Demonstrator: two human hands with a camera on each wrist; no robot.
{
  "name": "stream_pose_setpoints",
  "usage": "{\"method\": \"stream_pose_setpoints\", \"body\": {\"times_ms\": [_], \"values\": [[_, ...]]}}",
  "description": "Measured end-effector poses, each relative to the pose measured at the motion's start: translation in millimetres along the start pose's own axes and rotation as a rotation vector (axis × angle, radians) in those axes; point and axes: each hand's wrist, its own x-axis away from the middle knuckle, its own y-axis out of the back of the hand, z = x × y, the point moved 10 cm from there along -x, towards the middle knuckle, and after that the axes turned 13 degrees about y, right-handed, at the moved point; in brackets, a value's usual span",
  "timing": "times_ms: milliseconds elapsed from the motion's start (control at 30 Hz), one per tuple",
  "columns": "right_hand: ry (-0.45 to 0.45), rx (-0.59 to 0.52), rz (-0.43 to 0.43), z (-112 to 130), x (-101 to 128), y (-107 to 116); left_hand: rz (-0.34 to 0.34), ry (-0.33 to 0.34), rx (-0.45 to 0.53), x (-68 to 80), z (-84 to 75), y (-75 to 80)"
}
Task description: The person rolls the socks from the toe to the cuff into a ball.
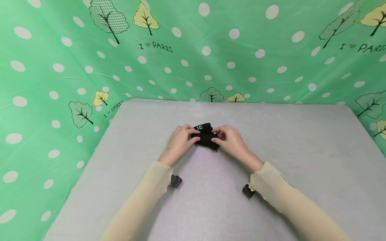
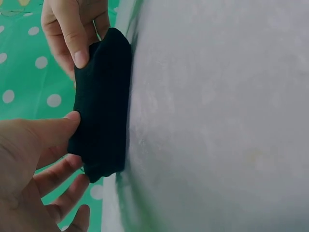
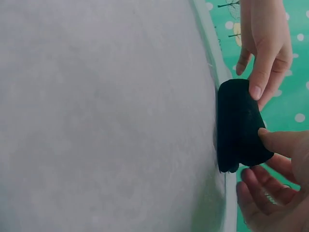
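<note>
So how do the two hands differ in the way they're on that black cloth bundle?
The left hand takes the black bundle at its left end, the right hand at its right end. The white lettering lies nearer the left hand than the right. Both hands pinch the bundle with thumb and fingers, and it rests on the grey table.

The folded black sock (image 1: 205,137) at the middle of the table is soft knit cloth, matt, with a fine weave and a small woven label at its 12 o'clock edge. The table (image 1: 271,140) wears a grey covering, matt and faintly fuzzy like felt. The backdrop (image 1: 45,67), from 9 through 12 to 3 o'clock, is thin printed green cloth with a slight sheen and soft creases. The sleeves (image 1: 144,197) at 6 o'clock are sheer, pale, smooth fabric.
</note>
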Motion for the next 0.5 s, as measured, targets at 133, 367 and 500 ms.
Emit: {"method": "stream_pose_setpoints", "body": {"times_ms": [133,367,500], "values": [[0.096,0.011,-0.02,9.2,-0.5,2.1,-0.017,0.033,-0.023,-3.8,0.5,1.6],[0.15,0.06,-0.017,16.0,-0.6,2.2,-0.047,0.012,-0.015,-3.1,-3.5,5.5],[0.132,0.057,-0.012,12.3,-2.9,2.5,-0.038,-0.058,-0.005,0.6,-10.6,6.0]]}}
